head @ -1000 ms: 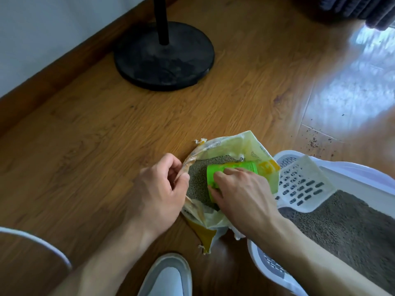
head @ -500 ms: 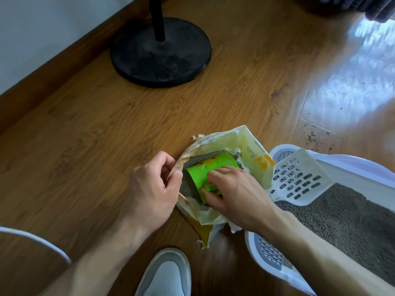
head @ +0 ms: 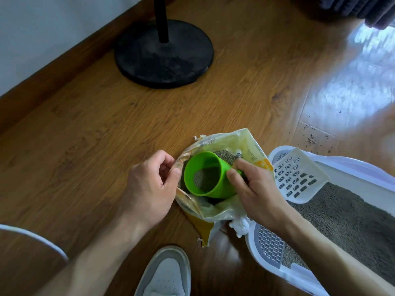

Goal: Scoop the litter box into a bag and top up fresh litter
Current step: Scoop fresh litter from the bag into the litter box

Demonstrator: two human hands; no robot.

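Gripping green cup [head: 210, 175] by its handle in right hand [head: 257, 194], tilted, part-filled with grey litter, inside open litter bag [head: 252, 147]; left hand [head: 150, 185] pinching bag's rim; litter box [head: 350, 162] just right, white scoop [head: 299, 175] resting on it

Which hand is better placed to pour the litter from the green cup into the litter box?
The right hand. It holds the green cup with litter inside and is beside the litter box. The left hand grips the bag edge.
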